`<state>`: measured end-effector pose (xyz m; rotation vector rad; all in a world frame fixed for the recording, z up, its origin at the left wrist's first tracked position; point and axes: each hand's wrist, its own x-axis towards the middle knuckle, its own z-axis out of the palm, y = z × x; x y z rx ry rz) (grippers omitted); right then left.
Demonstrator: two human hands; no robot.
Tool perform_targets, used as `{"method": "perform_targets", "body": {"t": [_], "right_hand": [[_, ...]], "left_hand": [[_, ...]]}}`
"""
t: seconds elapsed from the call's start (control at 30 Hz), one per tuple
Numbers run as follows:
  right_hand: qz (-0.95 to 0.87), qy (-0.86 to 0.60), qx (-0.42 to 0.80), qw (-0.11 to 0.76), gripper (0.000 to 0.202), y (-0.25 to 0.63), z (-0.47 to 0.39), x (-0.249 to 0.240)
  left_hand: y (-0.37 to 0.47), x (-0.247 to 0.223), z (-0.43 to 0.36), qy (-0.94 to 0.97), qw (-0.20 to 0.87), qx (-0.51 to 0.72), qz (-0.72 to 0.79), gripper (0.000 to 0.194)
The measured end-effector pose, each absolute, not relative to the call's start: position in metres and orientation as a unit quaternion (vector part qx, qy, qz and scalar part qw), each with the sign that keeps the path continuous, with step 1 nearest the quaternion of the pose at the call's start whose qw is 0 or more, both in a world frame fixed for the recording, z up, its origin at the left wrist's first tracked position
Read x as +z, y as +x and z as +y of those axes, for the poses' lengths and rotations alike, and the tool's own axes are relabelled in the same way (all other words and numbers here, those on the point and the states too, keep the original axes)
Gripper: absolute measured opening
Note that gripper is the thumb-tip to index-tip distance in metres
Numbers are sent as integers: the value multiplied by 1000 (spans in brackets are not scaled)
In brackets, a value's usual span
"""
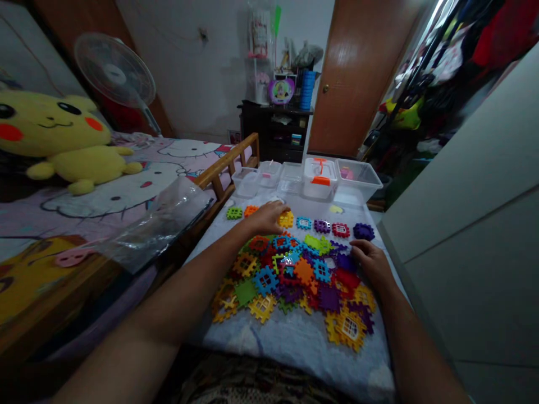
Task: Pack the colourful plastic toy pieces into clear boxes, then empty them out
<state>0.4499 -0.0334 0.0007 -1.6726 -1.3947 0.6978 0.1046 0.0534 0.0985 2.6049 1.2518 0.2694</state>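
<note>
Across the cloth-covered table (244,342) lies a pile of colourful notched plastic pieces (304,271). Behind it runs a row of separate pieces, among them a green one (234,213), a light blue one (304,223) and a dark purple one (363,231). My left hand (269,217) reaches over the row, its fingertips at a yellow piece (286,219); whether they grip it is unclear. At the pile's right edge, my right hand (370,257) has its fingers bent near purple pieces (346,262); its fingertips are too dim to make out fully.
Clear plastic boxes, one with an orange-handled lid (320,177), stand along the table's far edge. A wooden bed rail (223,168) borders the left, with a plastic bag (160,224) and a yellow plush toy (80,140) beyond. A pale cabinet (475,224) stands at right.
</note>
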Motion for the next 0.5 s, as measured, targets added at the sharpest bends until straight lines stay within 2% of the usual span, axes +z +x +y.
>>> {"method": "perform_targets", "body": {"t": [0.2,0.5], "right_hand": [[-546,-671,279,416,40,447,-34,4],[-552,-675,268,409,41,447,-34,5]], "left_hand": [[129,69,106,887,99,10,452,61],[134,58,118,873,128,-61,466,74]]}}
